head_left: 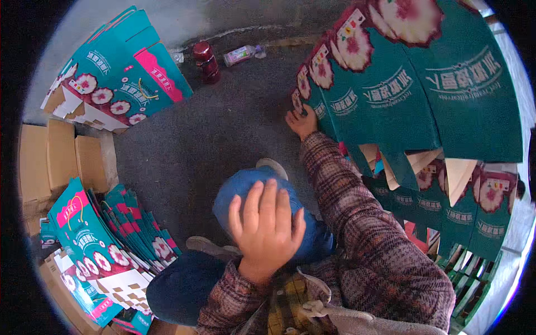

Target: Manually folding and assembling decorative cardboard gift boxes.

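My left hand (267, 226) is over my blue-trousered knee (223, 198), its fingers stretched out and nothing in it. Out to the right, my right hand (303, 123) grips the far left end of a teal printed carton (346, 106), one of a row of folded-flat cartons with pictures of cut purple-and-white fruit. Its thumb lies along the printed side; the other fingertips are partly hidden at the edge. More such cartons (430, 198) stand beneath that row, lower at the right.
Folded teal cartons (120, 72) lean against the wall at far left; another bundle (92, 245) sits near left. Plain brown boxes (58, 159) stand between them. A dark red flask (206, 62) and a plastic bottle (241, 54) are on the grey floor (223, 117) by the wall.
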Demonstrator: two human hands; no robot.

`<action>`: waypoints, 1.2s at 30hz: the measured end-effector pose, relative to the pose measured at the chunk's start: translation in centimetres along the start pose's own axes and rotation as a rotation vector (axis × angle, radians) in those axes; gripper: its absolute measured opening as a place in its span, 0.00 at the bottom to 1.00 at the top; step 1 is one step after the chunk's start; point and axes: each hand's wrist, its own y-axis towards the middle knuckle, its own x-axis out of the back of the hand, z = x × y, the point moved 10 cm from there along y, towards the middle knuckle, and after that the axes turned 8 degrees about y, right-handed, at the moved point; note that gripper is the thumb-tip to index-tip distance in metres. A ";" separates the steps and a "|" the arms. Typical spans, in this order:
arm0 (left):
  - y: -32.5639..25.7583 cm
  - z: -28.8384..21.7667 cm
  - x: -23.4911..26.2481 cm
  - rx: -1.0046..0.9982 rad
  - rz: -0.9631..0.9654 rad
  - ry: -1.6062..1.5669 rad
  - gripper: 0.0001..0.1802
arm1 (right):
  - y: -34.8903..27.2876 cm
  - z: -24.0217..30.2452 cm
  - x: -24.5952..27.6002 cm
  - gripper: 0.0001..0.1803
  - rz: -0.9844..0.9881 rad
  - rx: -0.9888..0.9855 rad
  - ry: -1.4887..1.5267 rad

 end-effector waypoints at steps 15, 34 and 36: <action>1.3 -1.7 -0.9 -0.049 0.010 0.012 0.21 | -0.4 1.1 2.5 0.59 -0.065 -0.061 -0.244; 2.6 -4.2 -2.2 -0.091 0.061 0.091 0.21 | 3.2 12.0 3.9 0.58 -0.124 -0.020 -0.178; 3.0 -4.4 -2.3 -0.087 0.067 0.106 0.21 | 3.5 14.4 3.2 0.58 -0.102 -0.021 -0.228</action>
